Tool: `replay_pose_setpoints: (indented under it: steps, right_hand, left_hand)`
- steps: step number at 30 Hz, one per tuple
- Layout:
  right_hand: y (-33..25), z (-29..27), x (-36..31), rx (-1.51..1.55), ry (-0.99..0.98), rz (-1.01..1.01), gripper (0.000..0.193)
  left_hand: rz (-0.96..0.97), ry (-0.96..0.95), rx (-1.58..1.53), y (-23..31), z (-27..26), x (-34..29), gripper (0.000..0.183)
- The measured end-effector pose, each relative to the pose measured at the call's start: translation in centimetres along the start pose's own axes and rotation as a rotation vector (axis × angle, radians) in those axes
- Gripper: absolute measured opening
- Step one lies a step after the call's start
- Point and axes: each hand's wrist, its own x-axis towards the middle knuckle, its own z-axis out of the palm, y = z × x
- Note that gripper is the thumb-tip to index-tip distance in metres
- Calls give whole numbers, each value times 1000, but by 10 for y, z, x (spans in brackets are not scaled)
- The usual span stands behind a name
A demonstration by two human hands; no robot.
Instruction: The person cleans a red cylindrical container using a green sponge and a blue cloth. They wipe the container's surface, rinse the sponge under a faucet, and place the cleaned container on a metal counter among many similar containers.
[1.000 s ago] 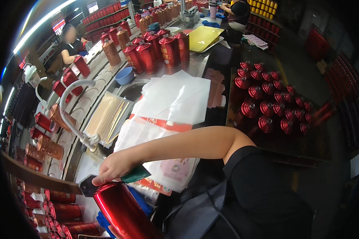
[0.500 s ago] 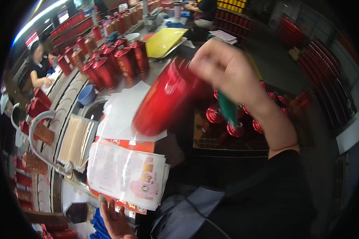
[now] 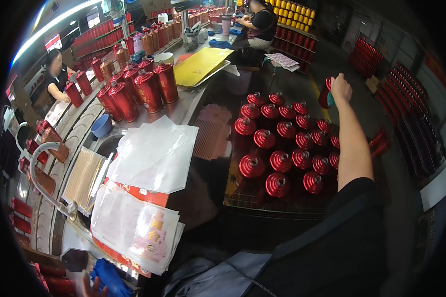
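Note:
My right hand point(image 3: 341, 89) is stretched far out to the right, closed on a glossy red bottle point(image 3: 325, 95). A bit of green material point(image 3: 330, 100) shows by the palm; its kind is unclear. The bottle is at the far right edge of a group of standing red bottles with ringed tops point(image 3: 286, 129), partly hidden behind my fingers. At the lower left rim my left hand point(image 3: 93, 287) is mostly cut off. Its visible fingers are apart, with nothing seen in them, beside a blue cloth point(image 3: 110, 277) and near a stack of printed sheets point(image 3: 134, 227).
White sheets point(image 3: 153, 153) and a bundle of thin sticks point(image 3: 84, 175) lie near a curved tap point(image 3: 32, 166). Beyond stand a blue cup point(image 3: 101, 125), more red bottles point(image 3: 146, 91) and a yellow tray point(image 3: 203, 67). A curved conveyor point(image 3: 59, 183) runs along the left. Two people sit farther off.
My right hand has carried the red bottle from above the white sheets out to the far right. My left hand has dropped toward the lower left rim. The view has shifted.

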Motion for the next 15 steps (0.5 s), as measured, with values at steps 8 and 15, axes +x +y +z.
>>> replay_pose_setpoints:
  steps: [8, 15]
  right_hand:
    - [29, 96, -3, -65, -212, 91, 41]
    - [36, 162, -9, -91, -434, 139, 36]
  left_hand:
    - [-72, 262, -146, -25, -48, -23, 70]
    - [-48, 402, -144, -23, -61, -50, 58]
